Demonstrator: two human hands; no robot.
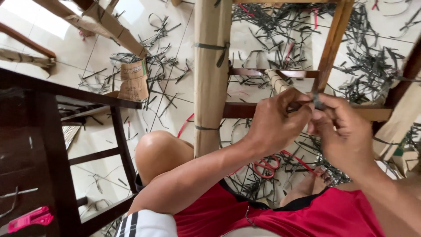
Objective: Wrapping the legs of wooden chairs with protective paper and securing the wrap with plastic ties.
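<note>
My left hand [274, 123] and my right hand [340, 131] meet in front of a wooden chair frame [335, 35]. Both pinch a dark plastic strap [316, 101] at the frame's horizontal rail [245, 109]. The left fingers close on the strap's left part, the right fingers on its upright end. A chair leg wrapped in brown paper [211, 74] stands just left of my left hand, bound with dark straps. A paper-wrapped rung [277, 81] runs behind my left hand.
Red-handled scissors [265, 166] lie on the tiled floor under my hands. Several cut dark strap pieces [368, 66] litter the floor. A dark wooden chair [57, 145] stands at left, with a pink object [30, 218] on it. More wrapped furniture parts [114, 28] lie behind.
</note>
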